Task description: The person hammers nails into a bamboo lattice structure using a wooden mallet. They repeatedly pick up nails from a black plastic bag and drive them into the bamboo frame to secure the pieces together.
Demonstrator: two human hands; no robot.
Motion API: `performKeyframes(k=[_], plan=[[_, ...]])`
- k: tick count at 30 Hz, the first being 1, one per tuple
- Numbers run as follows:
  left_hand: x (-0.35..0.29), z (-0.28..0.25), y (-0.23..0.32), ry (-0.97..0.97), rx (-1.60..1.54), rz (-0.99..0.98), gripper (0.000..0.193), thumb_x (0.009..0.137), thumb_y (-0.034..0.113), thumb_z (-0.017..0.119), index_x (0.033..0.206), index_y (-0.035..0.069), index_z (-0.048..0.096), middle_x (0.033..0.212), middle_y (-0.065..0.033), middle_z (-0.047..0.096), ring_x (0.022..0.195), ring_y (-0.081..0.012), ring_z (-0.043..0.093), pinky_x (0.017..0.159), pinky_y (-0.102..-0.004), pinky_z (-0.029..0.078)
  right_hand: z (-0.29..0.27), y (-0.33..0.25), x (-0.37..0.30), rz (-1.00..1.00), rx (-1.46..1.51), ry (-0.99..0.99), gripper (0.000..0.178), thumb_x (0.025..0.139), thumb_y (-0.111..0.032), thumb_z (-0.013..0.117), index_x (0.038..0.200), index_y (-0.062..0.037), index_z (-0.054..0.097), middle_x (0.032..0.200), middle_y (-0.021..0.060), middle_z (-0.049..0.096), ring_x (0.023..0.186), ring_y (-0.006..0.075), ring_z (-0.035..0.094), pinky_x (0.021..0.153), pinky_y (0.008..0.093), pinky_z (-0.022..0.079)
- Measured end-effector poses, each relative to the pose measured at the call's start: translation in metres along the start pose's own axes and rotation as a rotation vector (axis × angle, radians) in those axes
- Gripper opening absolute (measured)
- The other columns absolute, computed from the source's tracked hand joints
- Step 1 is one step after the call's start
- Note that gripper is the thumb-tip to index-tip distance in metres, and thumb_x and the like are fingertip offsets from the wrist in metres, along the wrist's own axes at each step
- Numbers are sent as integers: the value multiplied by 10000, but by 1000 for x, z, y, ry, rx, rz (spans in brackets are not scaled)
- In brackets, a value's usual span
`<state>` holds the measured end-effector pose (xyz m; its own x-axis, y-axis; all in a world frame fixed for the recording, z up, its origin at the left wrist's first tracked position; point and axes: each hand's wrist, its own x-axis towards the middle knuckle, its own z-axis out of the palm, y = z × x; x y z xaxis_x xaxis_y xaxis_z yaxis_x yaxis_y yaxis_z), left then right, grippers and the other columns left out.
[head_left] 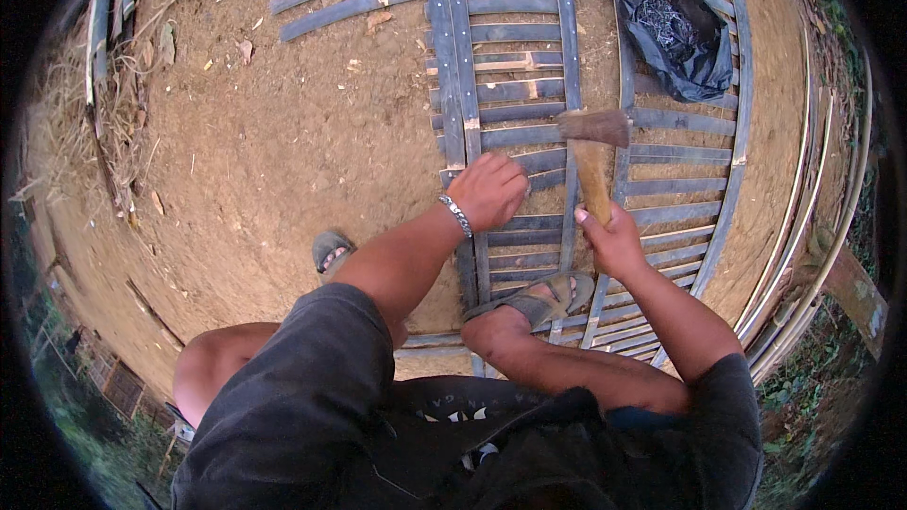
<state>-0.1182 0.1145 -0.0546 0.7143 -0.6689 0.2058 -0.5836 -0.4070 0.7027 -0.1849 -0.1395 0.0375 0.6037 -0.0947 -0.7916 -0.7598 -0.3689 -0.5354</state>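
Observation:
In my right hand is a hatchet with a pale wooden handle, gripped low. Its rusty brown head is raised over the slats of a dark grey lattice frame lying on the ground. My left hand, with a silver chain bracelet at the wrist, is closed at the frame's long double rail. The fingers curl downward, and whatever they pinch is hidden beneath them. Small pale nail heads dot the long rails.
An open black plastic bag holding many nails rests on the frame's far right. My sandalled right foot stands on the slats. Long poles lie along the right, and dry straw and poles lie at far left.

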Motion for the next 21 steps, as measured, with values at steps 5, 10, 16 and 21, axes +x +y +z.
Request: performKeyframes(k=[5, 10, 16, 21], plan=[[2, -7, 4, -14, 20, 7, 147, 770, 136, 719, 844, 90, 601, 902, -68, 619, 897, -273, 601, 803, -394, 483, -20, -16, 1, -165, -483, -26, 322, 966, -299, 666, 1152, -37, 655, 954, 190, 693, 897, 372, 680, 796, 456, 520], [-1, -6, 2, -50, -4, 32, 145, 756, 147, 732, 809, 96, 607, 859, -58, 611, 870, -260, 600, 781, -386, 484, -42, -10, 12, -441, -767, 5, 321, 964, -277, 639, 1200, -60, 620, 1067, 198, 675, 961, 429, 649, 812, 492, 520], [-1, -8, 4, -14, 20, 47, 101, 740, 157, 723, 773, 95, 651, 805, -34, 615, 854, -227, 604, 783, -368, 482, -49, -37, 34, -483, -997, -69, 339, 952, -295, 640, 1208, -75, 608, 1042, 175, 662, 932, 414, 649, 801, 505, 520], [-2, -4, 1, 4, 15, 60, 106, 732, 171, 724, 767, 100, 652, 805, -31, 617, 855, -225, 604, 783, -365, 480, -46, -47, 47, -469, -1030, -37, 339, 948, -313, 641, 1207, -98, 606, 1022, 146, 650, 927, 393, 650, 783, 497, 524]])
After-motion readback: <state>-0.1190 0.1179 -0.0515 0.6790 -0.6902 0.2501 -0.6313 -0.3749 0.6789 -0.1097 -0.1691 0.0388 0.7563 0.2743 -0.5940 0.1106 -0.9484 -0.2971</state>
